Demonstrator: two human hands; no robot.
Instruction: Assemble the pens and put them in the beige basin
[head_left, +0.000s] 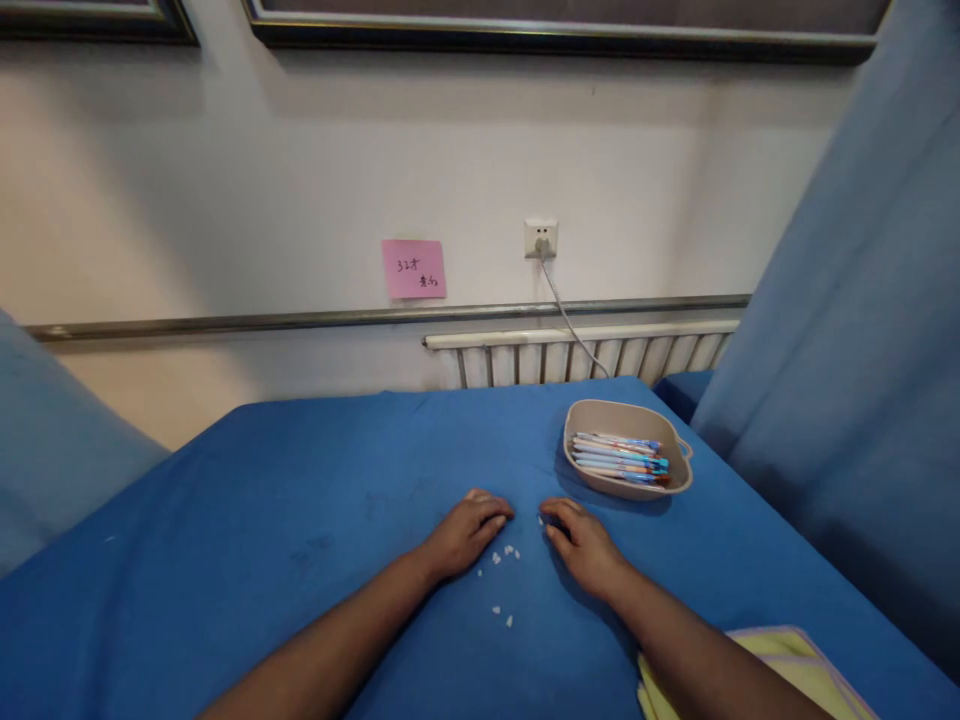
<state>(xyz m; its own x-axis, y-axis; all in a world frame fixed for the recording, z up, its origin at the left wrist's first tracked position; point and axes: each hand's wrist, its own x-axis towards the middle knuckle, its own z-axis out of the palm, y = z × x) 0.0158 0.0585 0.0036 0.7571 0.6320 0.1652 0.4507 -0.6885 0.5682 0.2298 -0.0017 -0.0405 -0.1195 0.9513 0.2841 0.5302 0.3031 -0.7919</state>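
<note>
Several small white bits [509, 550] lie scattered on the blue cloth, most of them between my two hands and a couple nearer to me. My left hand [470, 532] rests on the cloth just left of the bits, its fingers together and pointing right. On the other side, my right hand [581, 540] lies on the cloth with thumb and fingers apart in a curve. One white bit [541, 520] is at its fingertips, and I cannot make out whether they touch it.
A beige basket [677, 482] of pens [619, 458] stands beyond my right hand. A yellow cloth [799, 665] lies under my right forearm. The blue-covered table [262, 500] reaches toward a wall with a radiator [525, 362]. Blue curtains [847, 330] hang at both sides.
</note>
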